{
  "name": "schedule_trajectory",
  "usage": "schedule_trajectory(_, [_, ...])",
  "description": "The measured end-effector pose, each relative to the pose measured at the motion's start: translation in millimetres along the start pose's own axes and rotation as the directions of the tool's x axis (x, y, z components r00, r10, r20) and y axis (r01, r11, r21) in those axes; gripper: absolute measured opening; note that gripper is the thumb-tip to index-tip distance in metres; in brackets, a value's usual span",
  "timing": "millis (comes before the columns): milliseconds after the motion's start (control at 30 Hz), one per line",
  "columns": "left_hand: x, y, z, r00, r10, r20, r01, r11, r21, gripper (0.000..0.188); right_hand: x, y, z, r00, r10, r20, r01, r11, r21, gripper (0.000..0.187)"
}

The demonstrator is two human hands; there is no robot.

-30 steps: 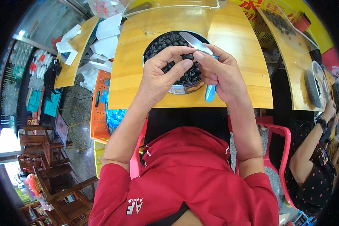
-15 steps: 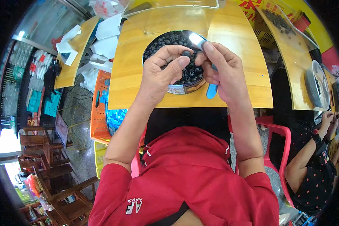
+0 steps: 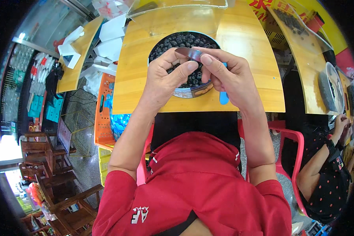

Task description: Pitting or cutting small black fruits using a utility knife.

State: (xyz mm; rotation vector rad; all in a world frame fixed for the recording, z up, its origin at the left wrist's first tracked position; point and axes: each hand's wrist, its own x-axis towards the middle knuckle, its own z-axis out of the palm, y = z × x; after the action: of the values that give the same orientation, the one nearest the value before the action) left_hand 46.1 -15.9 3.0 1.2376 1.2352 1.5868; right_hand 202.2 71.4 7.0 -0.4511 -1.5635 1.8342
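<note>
A round tin (image 3: 185, 93) full of small dark round fruits (image 3: 181, 38) stands on the table below my hands. My right hand (image 3: 236, 76) is closed around a small knife (image 3: 189, 53). Its shiny blade points left across the fingertips of my left hand, and the blue handle shows below my right palm. Thumb and fingers of my left hand (image 3: 164, 76) are pinched together over the tin. The blade and fingers now cover the small dark round fruit seen in that pinch a moment earlier.
A clear plastic tub (image 3: 177, 17) sits behind the tin on the wooden table (image 3: 251, 59). Left stand an orange crate (image 3: 105, 118) and white boxes (image 3: 110, 49). To the right, a co-worker's hands (image 3: 344, 126) are near a large bowl (image 3: 328, 88); a pink chair (image 3: 295, 157) stands between us.
The knife blade has swung down and left from pointing up, and now lies over my left fingertips. My right hand has come closer to my left, which has hardly moved.
</note>
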Motion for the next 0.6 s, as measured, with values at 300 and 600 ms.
schedule_trajectory(300, [0,-5,-5,0.996,-0.052,0.077,0.07,0.967,-0.243,0.017,2,4,-1,0.998,0.057,-0.015,-0.056,0.996,0.074,0.024])
schedule_trajectory(600, [17,0,-33,0.98,-0.196,0.03,0.189,0.879,-0.438,0.022,7,1,-11,0.986,0.01,-0.169,0.025,0.979,0.205,0.024])
